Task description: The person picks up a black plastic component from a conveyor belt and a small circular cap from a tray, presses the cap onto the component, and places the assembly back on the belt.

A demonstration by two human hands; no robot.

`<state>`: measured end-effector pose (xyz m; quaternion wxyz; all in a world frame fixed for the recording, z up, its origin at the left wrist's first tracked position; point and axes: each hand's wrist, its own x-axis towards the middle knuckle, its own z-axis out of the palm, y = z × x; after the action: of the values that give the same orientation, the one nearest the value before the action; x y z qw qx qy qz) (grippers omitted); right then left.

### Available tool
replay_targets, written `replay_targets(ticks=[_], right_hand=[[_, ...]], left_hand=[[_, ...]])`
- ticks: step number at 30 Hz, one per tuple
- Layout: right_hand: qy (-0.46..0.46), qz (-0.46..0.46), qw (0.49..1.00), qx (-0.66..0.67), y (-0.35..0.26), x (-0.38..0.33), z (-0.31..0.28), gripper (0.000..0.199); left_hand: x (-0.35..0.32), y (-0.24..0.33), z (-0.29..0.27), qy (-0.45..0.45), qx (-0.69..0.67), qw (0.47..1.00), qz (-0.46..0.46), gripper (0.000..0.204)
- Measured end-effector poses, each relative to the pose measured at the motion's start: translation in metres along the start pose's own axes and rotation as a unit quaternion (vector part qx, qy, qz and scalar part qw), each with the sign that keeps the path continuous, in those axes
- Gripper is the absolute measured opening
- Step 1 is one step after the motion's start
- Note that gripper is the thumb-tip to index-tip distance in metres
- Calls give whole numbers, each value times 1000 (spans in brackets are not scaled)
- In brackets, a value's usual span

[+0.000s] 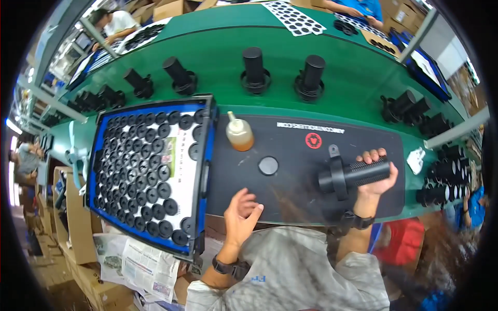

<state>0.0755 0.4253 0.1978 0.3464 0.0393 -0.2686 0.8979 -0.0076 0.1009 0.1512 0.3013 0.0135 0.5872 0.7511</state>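
My right hand (378, 179) is wrapped round the perforated barrel of a black cylindrical device (340, 179), held on its side above the right part of a dark mat (290, 199). A wide collar with a small upright tab rings the device near its left end. Empty, with the thumb apart and the fingers loosely bent, my left hand (243, 215) hovers by the mat's near edge. Farther off on the mat lies a small grey-topped disc (268, 166). Behind it stands a squeeze bottle (239, 133) with amber liquid and a pale nozzle.
A blue-lined tray (199, 207) full of round black caps stands at the left. Upright black cylindrical devices (254, 70) line the green bench (218, 57) beyond the mat. Crumpled white tissue (415, 160) and more black cylinders (441, 179) are at the right. Other people work across the bench.
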Motion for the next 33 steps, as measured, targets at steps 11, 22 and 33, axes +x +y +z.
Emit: replay_targets(ticks=[11,22,33], right_hand=[[30,-2,996,86,10,-23,-24,26],[5,34,981,189,16,-22,-1,17],[31,73,958,275,34,-21,19,15]], left_hand=[[89,23,42,-62,590,723,352,78],[10,30,44,-217,-284,926,124,58],[0,28,67,-260,-144,940,165,66]])
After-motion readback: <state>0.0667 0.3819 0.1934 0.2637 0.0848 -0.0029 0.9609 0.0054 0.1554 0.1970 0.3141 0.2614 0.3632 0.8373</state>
